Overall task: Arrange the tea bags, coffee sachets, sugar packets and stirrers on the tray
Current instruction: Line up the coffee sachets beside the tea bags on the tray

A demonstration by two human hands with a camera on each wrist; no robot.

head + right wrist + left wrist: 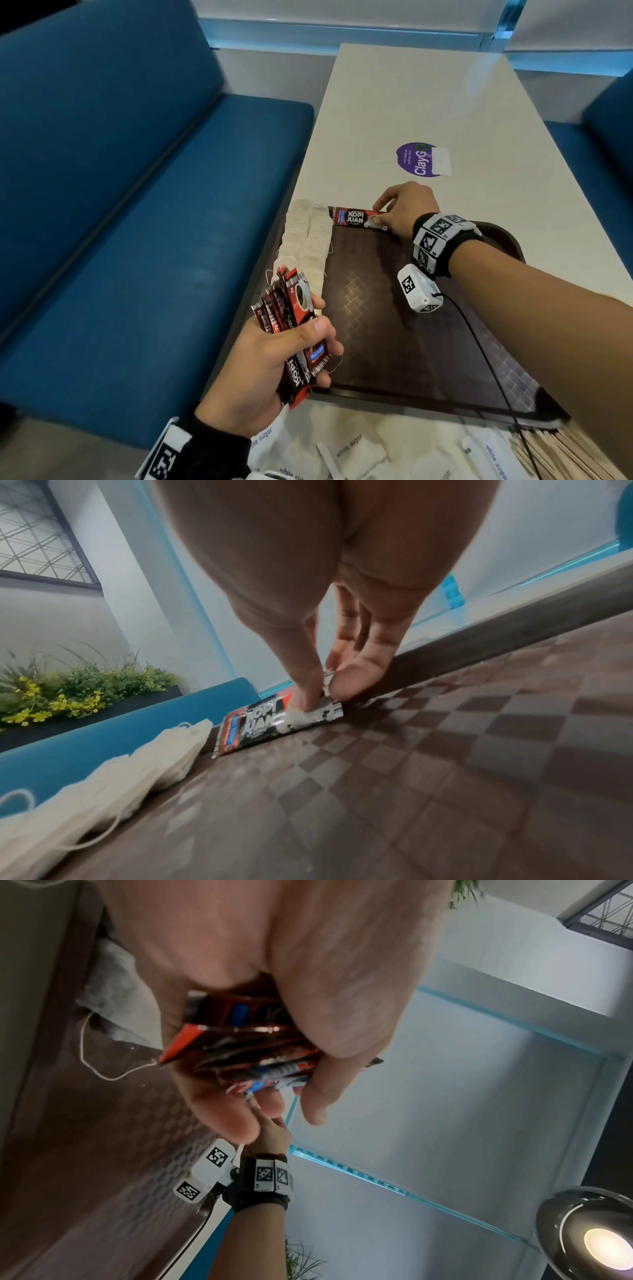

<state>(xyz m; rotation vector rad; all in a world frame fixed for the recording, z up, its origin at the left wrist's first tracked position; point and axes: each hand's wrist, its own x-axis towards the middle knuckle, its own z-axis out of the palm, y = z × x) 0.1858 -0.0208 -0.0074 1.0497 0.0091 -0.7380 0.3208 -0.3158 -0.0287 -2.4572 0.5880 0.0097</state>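
Note:
A dark brown checkered tray (404, 329) lies on the table. Pale tea bags (306, 236) lie in a row along its left edge, also seen in the right wrist view as tea bags (137, 767). One red-black coffee sachet (352, 216) lies along the tray's far edge; my right hand (383, 216) pinches its right end between thumb and fingers, as the sachet (274, 723) shows close up. My left hand (291, 346) grips a fanned bundle of coffee sachets (291, 315) over the tray's near left corner; the bundle (246, 1053) fills the left wrist view.
White sugar packets (346, 448) and wooden stirrers (561, 452) lie on the table in front of the tray. A purple round sticker (419, 159) sits on the table (462, 96) beyond it. A blue bench (120, 222) runs along the left.

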